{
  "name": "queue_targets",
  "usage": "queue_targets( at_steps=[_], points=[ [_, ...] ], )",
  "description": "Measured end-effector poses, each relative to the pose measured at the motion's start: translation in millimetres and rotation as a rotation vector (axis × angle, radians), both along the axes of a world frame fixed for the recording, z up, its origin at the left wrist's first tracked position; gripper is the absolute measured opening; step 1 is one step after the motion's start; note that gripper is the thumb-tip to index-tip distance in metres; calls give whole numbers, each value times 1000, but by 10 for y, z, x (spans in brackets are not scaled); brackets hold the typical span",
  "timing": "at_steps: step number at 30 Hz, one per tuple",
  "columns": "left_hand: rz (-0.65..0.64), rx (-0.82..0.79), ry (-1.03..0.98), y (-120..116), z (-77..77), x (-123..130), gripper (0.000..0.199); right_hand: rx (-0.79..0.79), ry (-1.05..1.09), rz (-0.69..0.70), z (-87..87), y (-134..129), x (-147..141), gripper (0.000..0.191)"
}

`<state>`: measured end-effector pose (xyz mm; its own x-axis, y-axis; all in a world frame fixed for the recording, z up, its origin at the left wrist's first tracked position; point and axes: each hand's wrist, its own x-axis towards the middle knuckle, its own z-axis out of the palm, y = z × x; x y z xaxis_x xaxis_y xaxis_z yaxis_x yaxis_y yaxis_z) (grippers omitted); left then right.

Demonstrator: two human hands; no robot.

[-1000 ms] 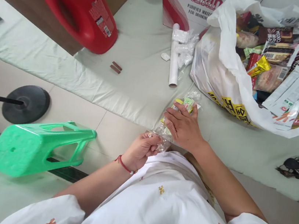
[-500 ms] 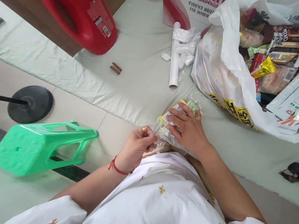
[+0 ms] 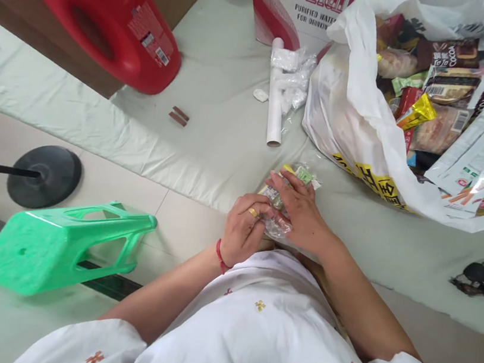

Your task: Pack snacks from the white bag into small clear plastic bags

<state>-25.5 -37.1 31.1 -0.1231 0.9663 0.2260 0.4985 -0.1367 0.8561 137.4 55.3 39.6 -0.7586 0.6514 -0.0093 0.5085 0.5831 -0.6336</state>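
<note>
A clear plastic packet (image 3: 304, 174) with yellow and green printing lies at the near edge of the pale green cloth, close to my body. My right hand (image 3: 303, 210) rests over it from the right, its fingers bent across the top and gripping it. On the other side my left hand (image 3: 243, 228), with a gold ring and a red wrist string, has its fingers curled and closed on the packet's near-left end. The two hands meet over the wrapper. Much of the packet is hidden beneath the fingers.
A white bag (image 3: 339, 99) full of wrapped snacks stands at the right. Farther back are a white roll (image 3: 275, 102) with crumpled plastic, a Wahaha carton (image 3: 271, 5) and a red jug (image 3: 151, 60). A green stool (image 3: 45, 238) lies sideways on the left; keys (image 3: 478, 278) sit far right.
My left hand has moved right and slightly forward, from pulling at the wrapper's loose end to touching my right hand over the packet. The whole view has shifted slightly.
</note>
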Motion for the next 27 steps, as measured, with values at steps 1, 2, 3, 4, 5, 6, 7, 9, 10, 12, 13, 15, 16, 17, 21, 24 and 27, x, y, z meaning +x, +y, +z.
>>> queue_targets(
  at_steps=[1, 2, 3, 4, 5, 6, 7, 9, 10, 12, 13, 15, 16, 17, 21, 24, 27],
  points=[
    [-46, 18, -3, -5, -30, -26, 24, -22, 27, 25, 11, 32, 28, 72],
    [-83, 39, 7, -4, -55, -50, 27, -48, 62, 45, 23, 68, 59, 72],
    [-108, 54, 31, 2, -74, -70, 29, -81, 105, 60, 35, 107, 90, 71],
    [-118, 58, 68, 12, -87, -83, 28, -118, 154, 69, 45, 145, 118, 70],
    [-110, 54, 117, 27, -94, -87, 26, -155, 198, 72, 51, 179, 142, 69],
    [-88, 47, 179, 43, -97, -81, 22, -182, 233, 71, 51, 205, 158, 68],
    [-57, 43, 248, 63, -96, -64, 18, -193, 254, 68, 44, 221, 164, 68],
    [16, 55, 371, 109, -85, -4, 13, -161, 257, 55, 11, 222, 148, 70],
    [45, 59, 419, 137, -75, 35, 12, -131, 246, 45, -12, 210, 129, 71],
    [81, 55, 482, 203, -53, 113, 15, -85, 233, 26, -51, 176, 84, 73],
    [79, 52, 492, 239, -44, 146, 16, -72, 235, 18, -60, 162, 68, 73],
    [22, 49, 466, 310, -37, 183, 17, -52, 259, 10, -40, 153, 71, 70],
    [-28, 50, 433, 341, -41, 182, 22, -42, 273, 2, -10, 162, 98, 67],
    [-82, 44, 394, 367, -51, 166, 29, -35, 284, -16, 29, 180, 147, 64],
    [-235, -52, 189, 422, -119, -35, 39, -42, 338, -323, 140, 317, 507, 44],
    [-290, -119, 57, 460, -166, -253, 33, -124, 343, -537, 21, 422, 775, 34],
    [-337, -87, 79, 520, -218, -435, 33, -204, 298, -558, -204, 476, 863, 47]
  ],
)
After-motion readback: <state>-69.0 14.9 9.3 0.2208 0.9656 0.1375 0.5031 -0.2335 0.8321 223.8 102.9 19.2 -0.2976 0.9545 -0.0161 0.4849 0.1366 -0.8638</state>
